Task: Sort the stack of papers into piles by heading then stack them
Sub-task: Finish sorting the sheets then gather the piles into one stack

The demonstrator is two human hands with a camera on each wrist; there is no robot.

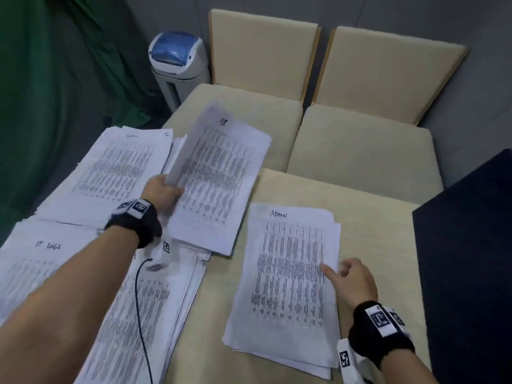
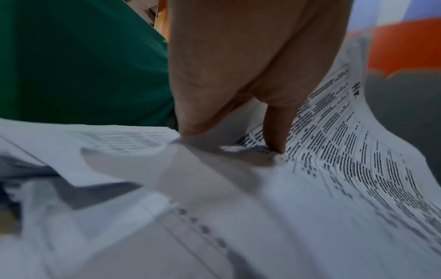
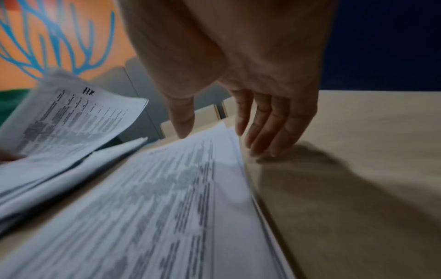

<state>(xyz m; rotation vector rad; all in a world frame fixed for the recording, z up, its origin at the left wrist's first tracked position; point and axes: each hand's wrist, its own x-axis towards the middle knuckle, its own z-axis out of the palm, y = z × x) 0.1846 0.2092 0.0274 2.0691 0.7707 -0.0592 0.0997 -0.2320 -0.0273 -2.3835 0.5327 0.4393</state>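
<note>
My left hand (image 1: 163, 189) pinches the left edge of a bundle of printed sheets headed HR (image 1: 213, 176) and holds it tilted up above the table's far left. In the left wrist view my thumb and a finger (image 2: 276, 132) clamp the HR sheets (image 2: 346, 160). A pile headed Admin (image 1: 285, 273) lies flat on the beige table (image 1: 374, 217). My right hand (image 1: 346, 273) is at that pile's right edge, fingers straight. In the right wrist view my right hand (image 3: 222, 139) has its thumb on the Admin pile (image 3: 155, 207) and its fingertips (image 3: 262, 149) on the table (image 3: 358, 169).
At far left lies another pile headed Admin (image 1: 116, 167), nearer me an IT Logs pile (image 1: 41, 259) and one more pile (image 1: 155, 314) under my left forearm. Two beige chairs (image 1: 360, 151) stand behind the table, beside a white bin (image 1: 177, 59). A dark blue panel (image 1: 471, 259) borders the right.
</note>
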